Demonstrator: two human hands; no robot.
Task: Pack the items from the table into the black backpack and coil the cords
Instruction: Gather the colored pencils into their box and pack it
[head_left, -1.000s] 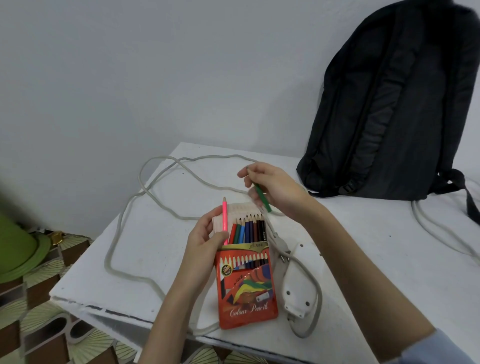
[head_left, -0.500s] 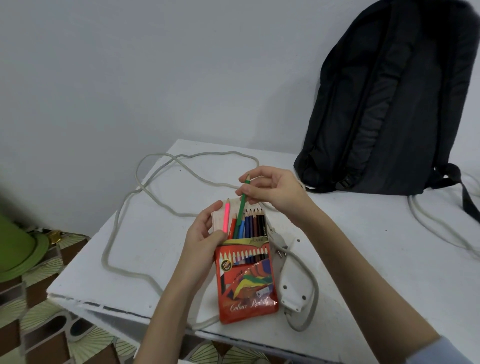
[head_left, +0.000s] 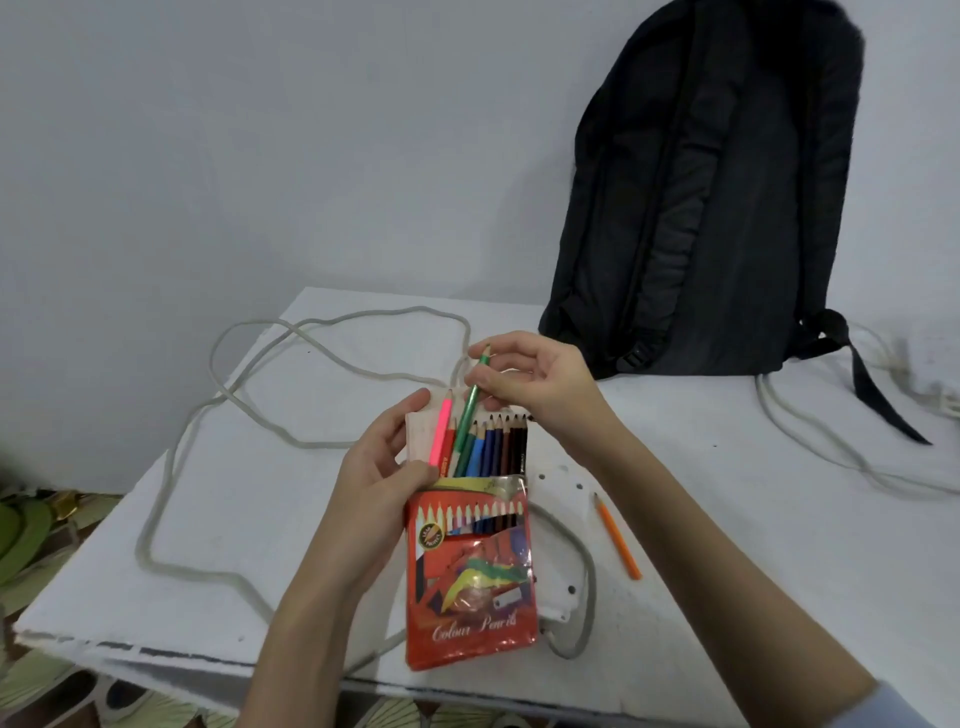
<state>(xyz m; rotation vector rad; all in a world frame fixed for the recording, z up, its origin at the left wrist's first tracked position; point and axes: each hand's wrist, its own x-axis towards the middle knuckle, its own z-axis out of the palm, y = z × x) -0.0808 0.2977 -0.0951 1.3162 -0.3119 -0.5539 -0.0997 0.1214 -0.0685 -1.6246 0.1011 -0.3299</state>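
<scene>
The green pencil (head_left: 471, 402) is going tip-down into the box (head_left: 470, 566), pinched near its top by the right hand (head_left: 530, 382). The left hand (head_left: 382, 467) grips the box's upper left edge, thumb on the pink pencil (head_left: 440, 431). Best bet, I'd say: keep the box steady, aim for the gap beside the red ones, and slide it in without bending the tray. An orange pencil (head_left: 618, 538) lies loose on the white table (head_left: 234, 493), and grey cord (head_left: 218, 410) sprawls around. The backpack (head_left: 711, 208) leans on the wall, zipped as far as I can tell.
</scene>
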